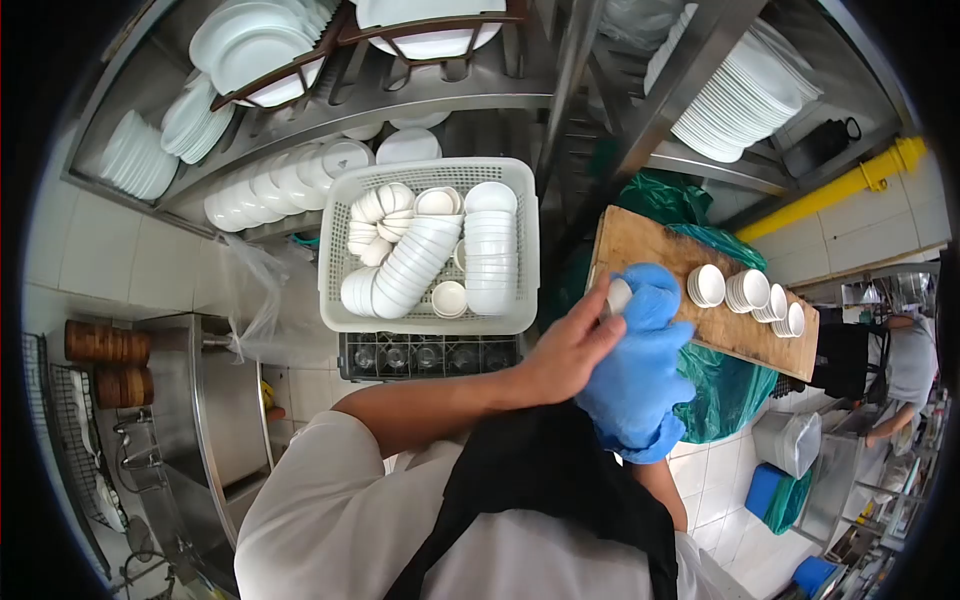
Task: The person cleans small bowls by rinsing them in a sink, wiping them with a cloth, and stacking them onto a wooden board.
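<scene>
My left hand (572,348) is closed on a small white bowl (616,297), with thumb and fingers about its side. The bowl is pressed against a bunched blue cloth (635,365). My right forearm (661,490) comes up under this cloth, which hides my right hand and its fingers. To the right, several stacks of small white bowls (748,291) lie tipped on a wooden board (655,240). A white plastic basket (330,250) to the left holds rows of small white bowls (420,262), some stacked on their sides, others loose.
Steel shelves (450,90) behind the basket carry white plates (255,50) and bowls. A dark glass rack (430,355) sits below the basket. Green plastic (725,390) hangs around the board. A yellow pipe (835,190) runs at right. Another person (905,360) stands far right.
</scene>
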A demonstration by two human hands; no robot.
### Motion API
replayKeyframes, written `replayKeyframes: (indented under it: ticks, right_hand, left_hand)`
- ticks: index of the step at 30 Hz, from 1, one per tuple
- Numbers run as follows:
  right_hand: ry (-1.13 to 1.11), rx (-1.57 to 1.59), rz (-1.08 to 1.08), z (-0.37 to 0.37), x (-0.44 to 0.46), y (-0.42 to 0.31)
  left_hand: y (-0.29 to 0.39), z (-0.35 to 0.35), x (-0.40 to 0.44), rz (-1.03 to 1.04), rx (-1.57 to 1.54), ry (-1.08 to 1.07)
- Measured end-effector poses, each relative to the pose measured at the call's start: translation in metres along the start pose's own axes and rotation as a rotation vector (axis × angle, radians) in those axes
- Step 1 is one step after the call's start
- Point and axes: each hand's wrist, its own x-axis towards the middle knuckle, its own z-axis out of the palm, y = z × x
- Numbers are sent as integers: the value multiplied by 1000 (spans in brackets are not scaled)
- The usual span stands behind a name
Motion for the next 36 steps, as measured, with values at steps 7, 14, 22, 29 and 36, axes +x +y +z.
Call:
replayKeyframes:
  ticks: [7,14,22,29,36]
  right_hand:
    - [-26,-52,4,-20,-4,6]
    - [86,-69,173,-64,-31,37]
    - [254,-123,316,-107,-56,79]
    - [202,-38,257,-105,-55,75]
    - [144,-13,226,-103,-45,72]
  left_hand:
    - [-1,-9,25,-693,-556,-144]
    - [-13,21,62,-689,-496,-242]
    - [-75,111,178,242,448,-110]
    - [-128,143,213,209,899,-58]
    - [-74,34,175,178,659,143]
